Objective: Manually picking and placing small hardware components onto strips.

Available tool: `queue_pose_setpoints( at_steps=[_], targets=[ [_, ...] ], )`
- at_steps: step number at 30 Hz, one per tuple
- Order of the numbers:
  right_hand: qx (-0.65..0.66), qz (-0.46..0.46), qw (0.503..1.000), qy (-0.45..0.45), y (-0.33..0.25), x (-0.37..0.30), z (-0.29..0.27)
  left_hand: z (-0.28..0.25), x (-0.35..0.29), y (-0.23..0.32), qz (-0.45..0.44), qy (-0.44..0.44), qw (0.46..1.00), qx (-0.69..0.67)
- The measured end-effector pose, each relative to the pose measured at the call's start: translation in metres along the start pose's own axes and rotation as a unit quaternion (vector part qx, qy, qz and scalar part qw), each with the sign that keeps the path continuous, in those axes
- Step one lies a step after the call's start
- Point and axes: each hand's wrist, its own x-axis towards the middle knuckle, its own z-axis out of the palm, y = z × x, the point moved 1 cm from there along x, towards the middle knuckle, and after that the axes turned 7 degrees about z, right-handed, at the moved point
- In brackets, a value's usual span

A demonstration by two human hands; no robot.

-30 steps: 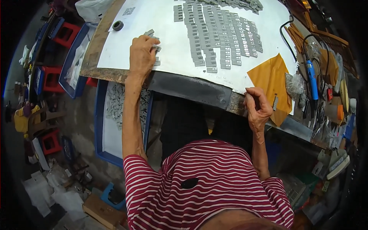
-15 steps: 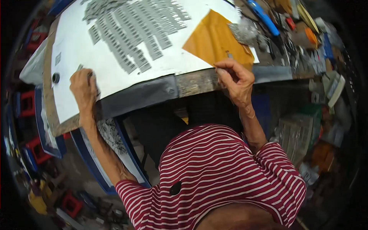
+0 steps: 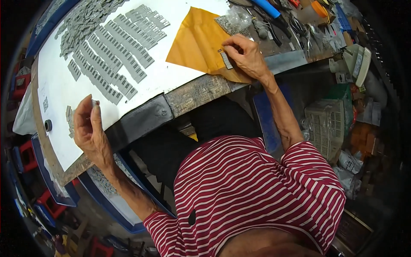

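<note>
My left hand (image 3: 92, 132) is raised over the near left of the white sheet (image 3: 141, 92), its thumb and forefinger pinching a small grey piece (image 3: 95, 103). Several like it form a short grey row (image 3: 69, 116) beside that hand. On the right, my right hand (image 3: 249, 56) is over an orange-brown sheet (image 3: 188, 47), fingers curled and tips together; what they hold, if anything, is too small to make out. Just by its fingertips lies a short strip of grey pieces (image 3: 226, 60). Longer rows of flat grey pieces with dark marks (image 3: 113, 51) cover the middle of the white sheet.
A heap of loose grey pieces (image 3: 81, 32) lies at the far left, and a black ring (image 3: 48, 125) near the left edge. At the far right are a clear bag of small parts (image 3: 234, 21), a blue-handled tool (image 3: 267, 7) and pliers. Blue trays (image 3: 124, 214) stand below the table.
The view has shifted. My left hand has turned upward and now shows a grey piece at its fingertips. My right hand has moved farther in over the orange-brown sheet, beside the short strip.
</note>
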Motion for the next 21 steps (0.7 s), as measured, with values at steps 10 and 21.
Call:
queue_pose_setpoints(
  at_steps=[10, 21],
  targets=[
    [-0.077, -0.115, 0.979, -0.151, 0.014, 0.027, -0.01, 0.003, -0.043, 0.017, -0.146, -0.055, 0.982, -0.104],
    [-0.08, -0.18, 0.958, -0.207, 0.015, 0.039, -0.011, 0.015, -0.058, 0.025, -0.167, -0.066, 0.977, -0.112]
  ],
)
